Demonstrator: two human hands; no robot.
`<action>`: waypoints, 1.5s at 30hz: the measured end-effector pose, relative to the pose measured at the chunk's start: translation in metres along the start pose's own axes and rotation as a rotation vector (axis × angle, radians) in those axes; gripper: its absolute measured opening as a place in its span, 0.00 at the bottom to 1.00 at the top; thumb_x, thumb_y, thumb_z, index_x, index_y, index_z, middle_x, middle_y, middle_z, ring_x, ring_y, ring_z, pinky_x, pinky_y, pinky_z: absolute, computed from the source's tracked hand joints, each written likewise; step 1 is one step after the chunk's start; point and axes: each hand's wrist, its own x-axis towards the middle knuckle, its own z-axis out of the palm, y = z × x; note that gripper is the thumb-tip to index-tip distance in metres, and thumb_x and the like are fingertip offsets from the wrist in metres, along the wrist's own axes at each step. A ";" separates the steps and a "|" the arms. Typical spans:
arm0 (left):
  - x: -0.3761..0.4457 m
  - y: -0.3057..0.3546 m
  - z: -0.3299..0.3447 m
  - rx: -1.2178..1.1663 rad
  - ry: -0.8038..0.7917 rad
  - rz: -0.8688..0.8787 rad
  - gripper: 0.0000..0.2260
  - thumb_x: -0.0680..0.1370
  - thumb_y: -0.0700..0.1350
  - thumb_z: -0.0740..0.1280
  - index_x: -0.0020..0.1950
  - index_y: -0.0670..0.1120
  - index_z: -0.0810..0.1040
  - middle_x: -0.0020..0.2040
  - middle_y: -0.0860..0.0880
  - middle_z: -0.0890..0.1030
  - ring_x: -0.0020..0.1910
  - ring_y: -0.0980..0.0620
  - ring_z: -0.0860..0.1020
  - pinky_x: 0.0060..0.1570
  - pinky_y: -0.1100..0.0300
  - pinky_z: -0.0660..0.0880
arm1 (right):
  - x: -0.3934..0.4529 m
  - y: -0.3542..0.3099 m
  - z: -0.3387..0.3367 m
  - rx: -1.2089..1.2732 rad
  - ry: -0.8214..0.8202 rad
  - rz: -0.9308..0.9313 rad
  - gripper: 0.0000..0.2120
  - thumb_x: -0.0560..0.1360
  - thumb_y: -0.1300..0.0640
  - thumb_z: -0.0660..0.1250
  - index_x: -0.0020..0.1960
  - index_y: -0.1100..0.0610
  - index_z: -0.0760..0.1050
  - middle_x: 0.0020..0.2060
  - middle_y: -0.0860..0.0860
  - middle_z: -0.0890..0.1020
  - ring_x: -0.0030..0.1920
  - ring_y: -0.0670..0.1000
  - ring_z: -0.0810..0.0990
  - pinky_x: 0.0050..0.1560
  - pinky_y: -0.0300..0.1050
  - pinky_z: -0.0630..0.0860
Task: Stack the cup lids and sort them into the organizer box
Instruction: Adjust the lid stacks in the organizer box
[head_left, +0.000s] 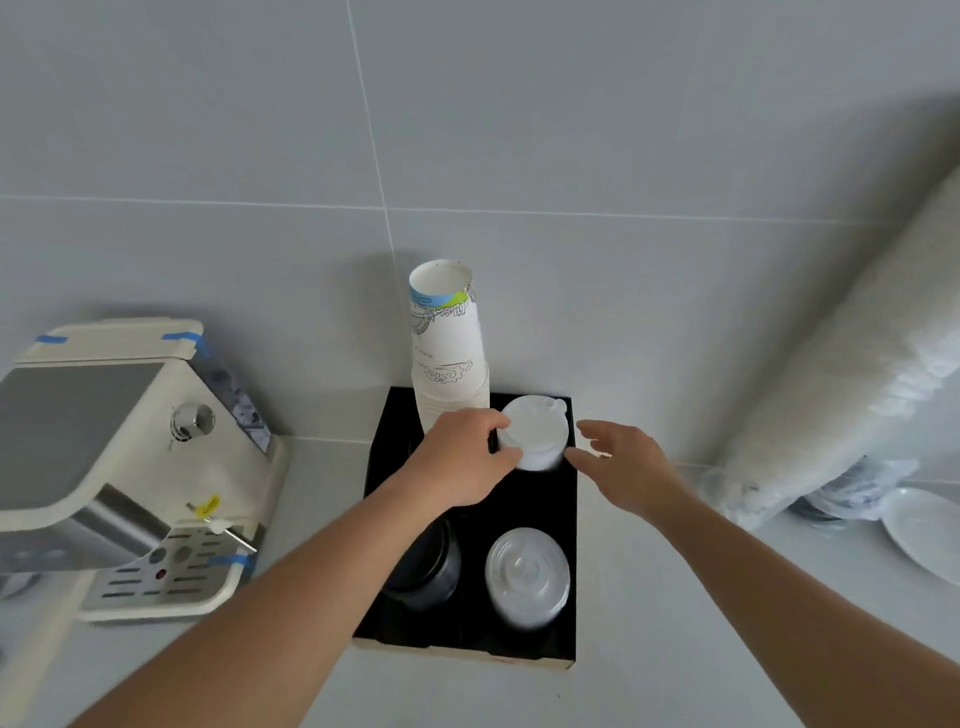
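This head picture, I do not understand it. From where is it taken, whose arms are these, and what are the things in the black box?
The camera sits on a person's head and looks down at their own two bare arms. The black box is an organizer on a counter. The left hand touches a stack of white lids in its back right slot. The right hand is open beside it, holding nothing. Paper cups stand behind, with clear lids and black lids in front. A coffee machine stands on the left.
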 end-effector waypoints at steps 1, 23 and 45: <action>0.010 0.002 0.005 0.062 -0.012 0.012 0.24 0.78 0.50 0.66 0.72 0.45 0.72 0.69 0.46 0.76 0.69 0.49 0.72 0.65 0.58 0.68 | 0.006 -0.001 0.002 -0.022 0.000 -0.004 0.26 0.75 0.47 0.70 0.71 0.49 0.72 0.67 0.52 0.78 0.65 0.51 0.77 0.63 0.46 0.73; 0.056 0.006 0.058 0.503 0.001 0.044 0.18 0.81 0.52 0.62 0.63 0.40 0.72 0.62 0.40 0.72 0.56 0.42 0.77 0.50 0.55 0.72 | 0.052 0.007 0.023 0.001 0.047 -0.078 0.23 0.74 0.51 0.72 0.69 0.48 0.76 0.31 0.42 0.73 0.27 0.43 0.72 0.26 0.26 0.67; 0.061 -0.001 0.056 0.679 -0.026 0.104 0.14 0.81 0.46 0.62 0.63 0.40 0.72 0.62 0.40 0.72 0.54 0.42 0.79 0.42 0.54 0.71 | 0.041 0.014 0.030 -0.259 0.030 -0.291 0.26 0.79 0.47 0.64 0.75 0.54 0.68 0.71 0.48 0.74 0.65 0.52 0.76 0.63 0.44 0.73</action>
